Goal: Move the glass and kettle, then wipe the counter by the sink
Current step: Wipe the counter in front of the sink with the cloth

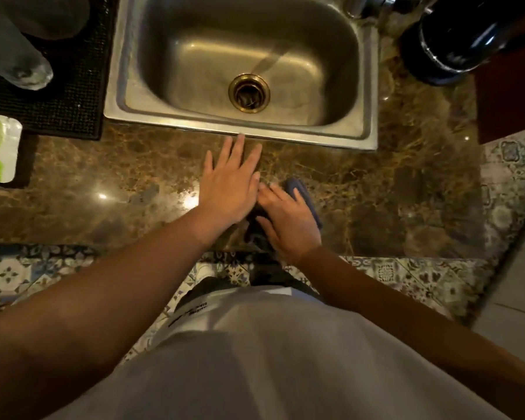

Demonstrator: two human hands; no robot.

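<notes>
Two hands (229, 180) (288, 219), one cloth (300, 192), one sink (369, 86), one kettle (467, 34), one mat (73, 95).

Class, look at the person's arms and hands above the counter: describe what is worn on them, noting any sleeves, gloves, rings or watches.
Both forearms are bare as far as the picture shows, with no sleeves in view. The left hand and right hand wear no gloves, and no rings, watch or bracelets show. The only clothing visible is a light grey shirt with small dark lettering.
</notes>
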